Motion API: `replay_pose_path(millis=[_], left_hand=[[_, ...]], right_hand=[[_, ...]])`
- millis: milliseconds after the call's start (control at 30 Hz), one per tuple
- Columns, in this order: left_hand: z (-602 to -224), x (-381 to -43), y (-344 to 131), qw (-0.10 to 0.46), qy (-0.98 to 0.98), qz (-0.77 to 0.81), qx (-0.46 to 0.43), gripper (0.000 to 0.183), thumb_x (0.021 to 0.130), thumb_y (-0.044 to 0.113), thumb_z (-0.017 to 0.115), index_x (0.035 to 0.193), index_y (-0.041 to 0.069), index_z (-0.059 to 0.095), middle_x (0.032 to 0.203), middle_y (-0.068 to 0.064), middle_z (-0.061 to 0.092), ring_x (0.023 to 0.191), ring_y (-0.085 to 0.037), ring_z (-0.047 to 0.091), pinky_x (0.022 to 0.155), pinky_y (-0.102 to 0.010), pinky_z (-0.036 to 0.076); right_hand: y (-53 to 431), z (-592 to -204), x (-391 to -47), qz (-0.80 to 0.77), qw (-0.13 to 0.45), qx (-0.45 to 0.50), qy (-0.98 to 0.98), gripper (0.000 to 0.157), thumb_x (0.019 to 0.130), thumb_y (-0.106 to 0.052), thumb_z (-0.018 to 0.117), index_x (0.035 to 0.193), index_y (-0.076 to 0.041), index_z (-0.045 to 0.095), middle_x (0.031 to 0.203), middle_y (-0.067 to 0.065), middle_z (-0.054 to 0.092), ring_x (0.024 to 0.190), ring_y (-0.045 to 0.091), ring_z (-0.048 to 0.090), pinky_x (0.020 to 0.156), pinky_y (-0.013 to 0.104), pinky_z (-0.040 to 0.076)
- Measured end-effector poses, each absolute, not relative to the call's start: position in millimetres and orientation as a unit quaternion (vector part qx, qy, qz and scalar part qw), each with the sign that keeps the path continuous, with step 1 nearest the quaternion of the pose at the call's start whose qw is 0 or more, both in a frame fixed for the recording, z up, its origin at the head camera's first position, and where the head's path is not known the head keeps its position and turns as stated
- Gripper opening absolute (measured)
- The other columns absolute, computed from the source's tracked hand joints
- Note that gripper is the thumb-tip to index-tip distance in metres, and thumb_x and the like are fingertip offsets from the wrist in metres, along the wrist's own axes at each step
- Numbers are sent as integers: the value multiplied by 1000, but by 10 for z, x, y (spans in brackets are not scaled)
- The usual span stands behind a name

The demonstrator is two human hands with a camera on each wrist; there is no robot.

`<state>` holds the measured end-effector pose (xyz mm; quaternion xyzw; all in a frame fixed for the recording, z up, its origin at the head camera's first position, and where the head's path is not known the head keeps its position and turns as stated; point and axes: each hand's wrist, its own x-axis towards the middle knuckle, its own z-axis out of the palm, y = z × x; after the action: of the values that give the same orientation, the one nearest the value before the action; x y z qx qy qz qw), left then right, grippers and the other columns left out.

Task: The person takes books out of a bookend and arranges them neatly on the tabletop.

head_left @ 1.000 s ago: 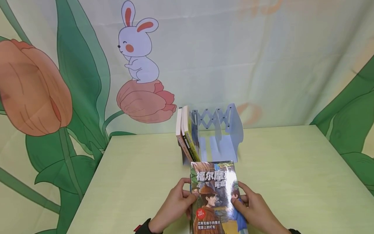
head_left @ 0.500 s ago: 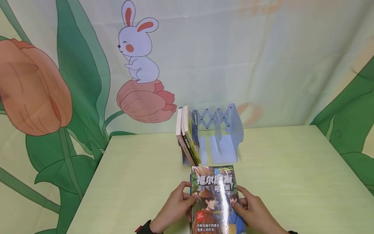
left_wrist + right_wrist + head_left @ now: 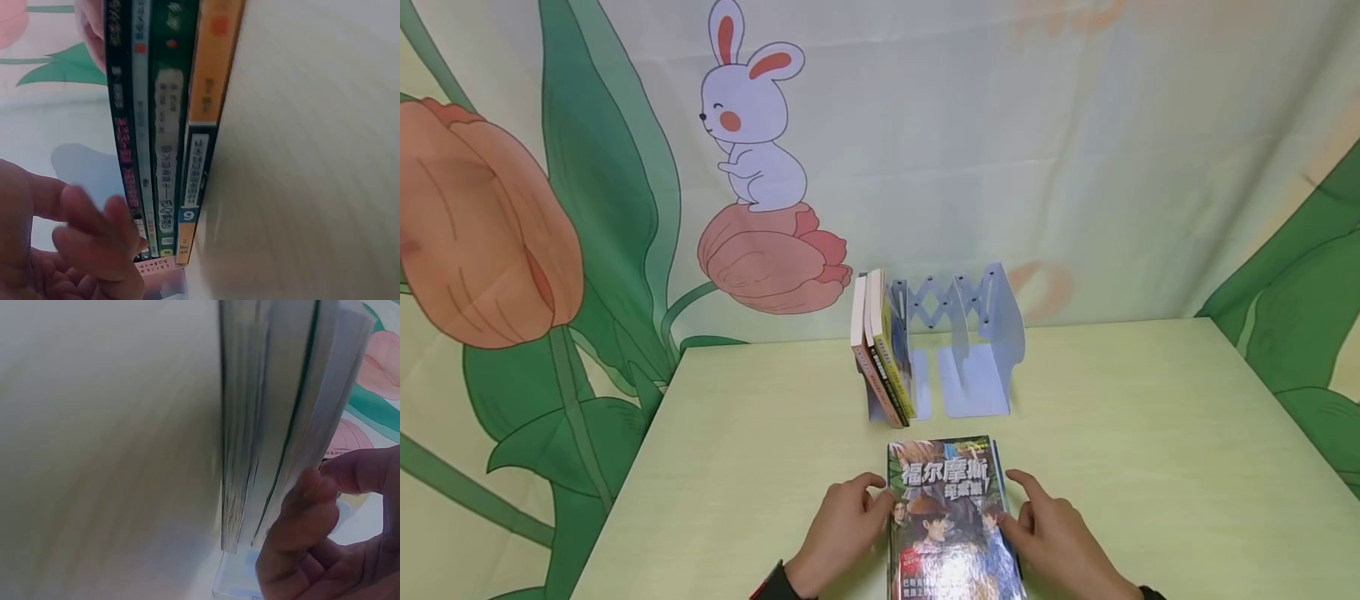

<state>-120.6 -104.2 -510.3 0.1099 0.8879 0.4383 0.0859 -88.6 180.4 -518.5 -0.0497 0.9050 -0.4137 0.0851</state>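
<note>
A stack of several books lies flat in front of me in the head view; its top book [image 3: 951, 508] has a glossy comic-style cover with large Chinese title characters. My left hand [image 3: 842, 525] is at the stack's left side, thumb by the cover's edge and fingers loosely bent. Opposite it, my right hand [image 3: 1060, 537] has its thumb at the cover's right edge, index finger apart from the books. The left wrist view shows the spines [image 3: 169, 125] beside blurred fingers [image 3: 94, 240]. Page edges [image 3: 269, 425] face the right fingers [image 3: 300, 531], which do not wrap round the stack.
Beyond the stack stands a pale blue expanding bookend rack [image 3: 977, 375]. Several books [image 3: 880, 350] lean in its left compartment. The light green tabletop [image 3: 1150, 433] meets a printed cloth backdrop [image 3: 925, 167] with a rabbit and tulips.
The top book has shifted toward me, away from the rack, with both hands beside it. Beneath it, a blue book edge now shows at the right. Index fingers stand off the sides.
</note>
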Motion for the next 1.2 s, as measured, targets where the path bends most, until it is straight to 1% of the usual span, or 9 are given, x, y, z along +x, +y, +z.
replay_pose_path(millis=[100, 200, 400, 600, 733, 833, 900, 1000, 1200], left_hand=[[-5112, -1211, -1059, 59, 902, 414, 112, 30, 98, 25, 55, 114, 3, 68, 50, 8, 47, 40, -9, 41, 45, -22, 31], [-5105, -1210, -1072, 56, 899, 418, 116, 29, 98, 25, 56, 114, 4, 68, 52, 7, 48, 40, -9, 42, 46, -21, 31], [-5037, -1229, -1088, 43, 900, 419, 115, 28, 98, 24, 55, 114, 4, 67, 55, 7, 50, 41, -8, 42, 46, -21, 32], [-4946, -1278, -1117, 17, 903, 415, 110, 27, 98, 24, 56, 112, 5, 68, 57, 7, 52, 42, -7, 42, 46, -21, 31], [-4888, -1314, -1155, 16, 904, 414, 102, 27, 100, 29, 54, 116, 11, 66, 60, 6, 54, 43, -9, 45, 45, -23, 31], [-4827, -1346, -1175, 11, 903, 419, 93, 26, 101, 31, 54, 118, 15, 65, 62, 5, 55, 45, -11, 47, 46, -24, 32], [-4774, -1372, -1179, -1, 903, 421, 89, 25, 100, 29, 55, 118, 16, 65, 62, 5, 55, 46, -11, 48, 47, -24, 33], [-4695, -1425, -1178, -27, 901, 425, 86, 24, 99, 26, 57, 118, 14, 65, 62, 5, 55, 47, -10, 48, 49, -23, 33], [-4586, -1595, -1174, -84, 891, 439, 73, 32, 97, 26, 59, 126, 12, 61, 70, 3, 63, 49, -11, 48, 49, -24, 35]], right_hand=[[1805, -5191, -887, -399, 71, -48, 913, 58, 93, -26, 65, 145, -12, 42, 60, -9, 54, 49, 6, 47, 54, 23, 40], [1803, -5185, -889, -393, 68, -56, 915, 55, 95, -26, 63, 144, -14, 42, 62, -10, 55, 49, 6, 48, 54, 22, 40], [1787, -5091, -885, -389, 46, -71, 917, 50, 95, -26, 62, 141, -15, 46, 75, -12, 58, 55, 1, 50, 56, 22, 42], [1743, -4965, -889, -403, 40, -44, 913, 51, 94, -27, 65, 142, -20, 48, 93, -11, 63, 74, -2, 59, 59, 22, 46], [1740, -4951, -882, -408, 12, -59, 911, 57, 93, -31, 67, 145, -23, 45, 113, -6, 65, 95, 9, 65, 65, 23, 51], [1752, -4960, -876, -395, -34, -94, 913, 60, 93, -36, 66, 147, -25, 43, 131, -2, 62, 111, 20, 64, 77, 30, 55], [1758, -4965, -872, -377, -66, -114, 917, 61, 94, -37, 66, 148, -26, 42, 139, -3, 58, 117, 22, 62, 84, 36, 56], [1756, -4966, -867, -357, -94, -134, 919, 62, 94, -37, 66, 149, -26, 41, 143, -4, 54, 121, 22, 60, 87, 40, 55], [1737, -4966, -861, -351, -92, -153, 919, 64, 92, -36, 68, 149, -32, 38, 147, -7, 49, 131, 23, 54, 95, 47, 51]])
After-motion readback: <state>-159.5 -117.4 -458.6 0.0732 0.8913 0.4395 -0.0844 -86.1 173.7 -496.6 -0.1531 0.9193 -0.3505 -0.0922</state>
